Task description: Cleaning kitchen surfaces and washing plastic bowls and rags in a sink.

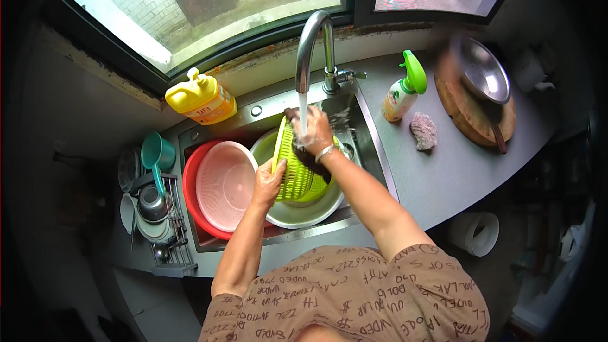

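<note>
My left hand grips the rim of a lime-green plastic colander, which is tilted on its side over a large metal basin in the sink. Under the running water of the chrome faucet, my right hand presses a dark brown cloth against the colander. Suds and water cover the fingers and partly hide them. Something green lies beneath the colander, mostly hidden by it. To the left, a pale pink plastic colander rests inside a red basin.
A yellow detergent jug stands behind the sink. On the right counter are a spray bottle, a pinkish scrubbing cloth and a round wooden chopping board bearing a metal bowl. A dish rack with bowls stands left.
</note>
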`<state>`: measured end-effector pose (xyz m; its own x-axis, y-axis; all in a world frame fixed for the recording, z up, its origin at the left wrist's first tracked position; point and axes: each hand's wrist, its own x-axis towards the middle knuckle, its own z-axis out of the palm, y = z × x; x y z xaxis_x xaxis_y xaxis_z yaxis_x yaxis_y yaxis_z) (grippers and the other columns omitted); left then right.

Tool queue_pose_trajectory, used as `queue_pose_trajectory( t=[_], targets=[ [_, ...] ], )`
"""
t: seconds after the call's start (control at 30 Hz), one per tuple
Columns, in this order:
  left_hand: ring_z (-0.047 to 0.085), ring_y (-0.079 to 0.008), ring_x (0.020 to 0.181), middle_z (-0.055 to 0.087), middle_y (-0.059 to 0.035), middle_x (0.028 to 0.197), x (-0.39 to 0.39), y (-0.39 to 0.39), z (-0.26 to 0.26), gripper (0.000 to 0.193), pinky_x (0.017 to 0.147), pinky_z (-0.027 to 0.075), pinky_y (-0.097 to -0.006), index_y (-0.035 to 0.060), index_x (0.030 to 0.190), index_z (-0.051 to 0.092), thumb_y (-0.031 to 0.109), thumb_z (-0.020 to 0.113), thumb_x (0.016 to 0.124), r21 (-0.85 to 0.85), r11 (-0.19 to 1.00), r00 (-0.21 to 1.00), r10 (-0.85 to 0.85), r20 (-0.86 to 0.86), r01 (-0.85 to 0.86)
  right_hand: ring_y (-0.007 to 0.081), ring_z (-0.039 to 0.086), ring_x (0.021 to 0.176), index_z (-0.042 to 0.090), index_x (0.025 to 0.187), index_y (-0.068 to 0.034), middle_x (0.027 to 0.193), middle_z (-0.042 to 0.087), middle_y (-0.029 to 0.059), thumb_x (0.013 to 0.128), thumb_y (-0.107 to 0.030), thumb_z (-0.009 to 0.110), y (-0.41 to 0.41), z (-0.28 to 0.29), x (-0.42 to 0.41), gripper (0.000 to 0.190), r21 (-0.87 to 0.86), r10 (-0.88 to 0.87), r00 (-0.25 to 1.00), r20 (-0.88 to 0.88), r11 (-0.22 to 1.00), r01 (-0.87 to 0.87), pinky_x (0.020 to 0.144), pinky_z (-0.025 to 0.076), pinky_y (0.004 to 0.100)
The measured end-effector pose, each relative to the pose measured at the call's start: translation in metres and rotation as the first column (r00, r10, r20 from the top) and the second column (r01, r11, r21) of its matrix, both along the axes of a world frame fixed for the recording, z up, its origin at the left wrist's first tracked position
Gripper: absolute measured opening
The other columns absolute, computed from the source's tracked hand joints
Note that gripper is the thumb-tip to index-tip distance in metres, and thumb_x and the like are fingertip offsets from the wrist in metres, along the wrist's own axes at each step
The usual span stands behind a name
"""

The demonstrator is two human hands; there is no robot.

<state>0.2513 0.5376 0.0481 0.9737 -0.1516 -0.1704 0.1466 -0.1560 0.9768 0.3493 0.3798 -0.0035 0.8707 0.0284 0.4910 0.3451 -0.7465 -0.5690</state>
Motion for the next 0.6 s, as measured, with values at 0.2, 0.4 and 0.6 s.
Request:
queue_pose_trajectory(
  t=[0.2,0.4,0.6],
  targets=[
    [0.057,-0.0098,0.070,0.062,-0.0042,0.082,0.003,0.000,0.015,0.052,0.062,0.046,-0.0236,-0.0014,0.095,0.059,0.048,0.044,0.090,-0.222,0.959,0.983,0.159,-0.095,-0.176,0.0330,0.055,0.097,0.068,0.086,-0.013,0.103,0.060,0.0143,0.071,-0.026,0.057,-0.004,-0.012,0.013,0.023,0.141,0.353,0.933,-0.073,0.930,-0.340,0.085,0.044,0.0410],
    [0.056,-0.0176,0.092,0.059,-0.0079,0.099,0.019,0.014,-0.009,0.070,0.077,0.047,-0.0323,0.0037,0.108,0.055,0.066,0.039,0.082,-0.377,0.859,0.928,0.253,-0.275,-0.346,0.0236,0.036,0.120,0.062,0.093,-0.016,0.120,0.050,0.0041,0.069,-0.022,0.059,0.039,0.059,-0.084,0.025,-0.011,0.438,0.899,-0.009,0.899,-0.439,0.096,0.024,0.0497],
    [0.059,-0.0115,0.078,0.063,-0.0045,0.088,0.008,0.031,0.012,0.031,0.069,0.048,-0.0264,0.0003,0.107,0.056,0.024,0.058,0.087,-0.346,0.927,0.979,0.085,-0.188,-0.147,0.0244,0.061,0.086,0.061,0.101,-0.007,0.095,0.063,0.0112,0.079,-0.031,0.056,0.002,0.025,0.017,0.033,0.591,0.495,0.814,-0.304,0.768,-0.246,0.076,0.047,0.0309]
  ],
)
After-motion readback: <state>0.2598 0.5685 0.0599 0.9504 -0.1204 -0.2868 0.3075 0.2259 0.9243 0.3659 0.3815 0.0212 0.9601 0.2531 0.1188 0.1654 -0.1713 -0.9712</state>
